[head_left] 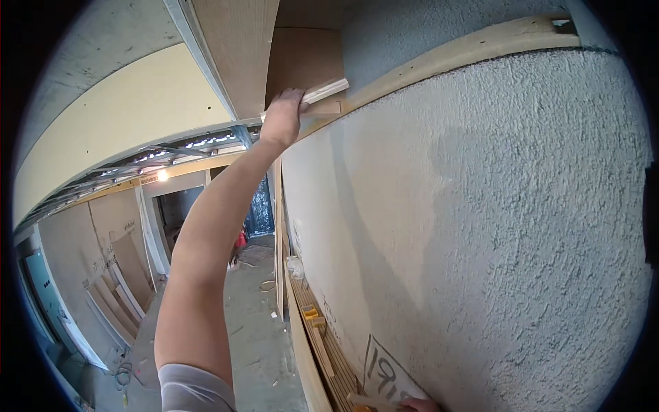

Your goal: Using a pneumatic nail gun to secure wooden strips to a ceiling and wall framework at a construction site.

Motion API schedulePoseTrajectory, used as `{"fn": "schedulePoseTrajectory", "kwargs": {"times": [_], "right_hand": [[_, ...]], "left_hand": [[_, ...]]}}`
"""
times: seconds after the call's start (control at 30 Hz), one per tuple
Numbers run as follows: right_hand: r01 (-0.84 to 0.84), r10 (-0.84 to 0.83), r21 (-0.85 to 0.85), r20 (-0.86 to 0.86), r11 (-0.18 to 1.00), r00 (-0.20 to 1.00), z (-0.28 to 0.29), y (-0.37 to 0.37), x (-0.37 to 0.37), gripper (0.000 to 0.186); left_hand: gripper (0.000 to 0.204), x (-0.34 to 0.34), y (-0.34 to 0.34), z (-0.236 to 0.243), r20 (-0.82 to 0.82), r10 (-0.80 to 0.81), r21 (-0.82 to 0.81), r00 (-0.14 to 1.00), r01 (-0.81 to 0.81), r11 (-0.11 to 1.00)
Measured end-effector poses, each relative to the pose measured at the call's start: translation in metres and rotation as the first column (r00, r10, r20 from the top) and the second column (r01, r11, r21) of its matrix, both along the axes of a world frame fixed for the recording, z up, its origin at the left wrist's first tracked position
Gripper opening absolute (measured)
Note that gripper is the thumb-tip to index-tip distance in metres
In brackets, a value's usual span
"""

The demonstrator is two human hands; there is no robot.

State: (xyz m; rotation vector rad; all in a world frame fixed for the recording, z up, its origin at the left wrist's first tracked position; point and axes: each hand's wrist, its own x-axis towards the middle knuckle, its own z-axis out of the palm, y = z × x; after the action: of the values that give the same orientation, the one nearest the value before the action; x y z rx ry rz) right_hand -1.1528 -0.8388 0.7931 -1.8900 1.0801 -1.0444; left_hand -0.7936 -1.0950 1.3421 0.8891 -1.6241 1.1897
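My left arm reaches high up, and my left hand (283, 113) is closed on a short pale wooden strip (327, 90). The strip lies slantwise at the opening of a boxed recess (305, 62) lined with brown board. Just beneath it runs another thin wooden piece (328, 108), near the wall's top batten (467, 48). Low in the view, only part of my right hand (419, 405) shows by the wall. Its fingers look bent beside a pale piece with an orange part (364, 405), too cut off to name.
A rough plastered wall (522, 206) fills the right side. Long wooden battens (319, 343) with a yellow tool (311, 314) lie along its foot. Boards (117, 302) lean at the far left; a cable (122, 374) lies on the floor. A cream ceiling panel (137, 110) curves overhead.
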Motion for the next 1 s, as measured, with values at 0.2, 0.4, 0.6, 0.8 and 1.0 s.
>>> {"fn": "schedulePoseTrajectory", "kwargs": {"times": [0.2, 0.4, 0.6, 0.8, 1.0], "right_hand": [[0.015, -0.052, -0.135, -0.271, 0.991, 0.961, 0.042, -0.016, 0.044, 0.027], [-0.039, -0.184, -0.653, -0.270, 0.756, 0.945, 0.160, -0.118, 0.137, 0.014], [0.141, -0.686, -0.963, -0.057, 0.230, 0.726, 0.375, -0.224, 0.205, 0.009], [-0.034, -0.797, -0.962, 0.204, -0.271, 0.568, 0.496, -0.284, 0.196, 0.014], [-0.095, -0.696, -0.875, 0.308, -0.475, 0.649, 0.534, -0.291, 0.178, 0.020]], "left_hand": [[0.030, -0.001, -0.029, 0.009, 0.035, 0.110, -0.077, 0.993, -0.107, 0.991], [0.037, 0.014, -0.051, 0.016, 0.021, 0.293, -0.077, 0.956, -0.291, 0.954], [0.025, 0.017, -0.030, 0.020, 0.077, 0.234, 0.042, 0.969, -0.238, 0.970], [0.018, 0.024, -0.037, 0.028, 0.126, 0.241, 0.067, 0.962, -0.250, 0.966], [0.036, 0.032, -0.048, 0.036, 0.108, 0.201, 0.050, 0.974, -0.207, 0.977]]}}
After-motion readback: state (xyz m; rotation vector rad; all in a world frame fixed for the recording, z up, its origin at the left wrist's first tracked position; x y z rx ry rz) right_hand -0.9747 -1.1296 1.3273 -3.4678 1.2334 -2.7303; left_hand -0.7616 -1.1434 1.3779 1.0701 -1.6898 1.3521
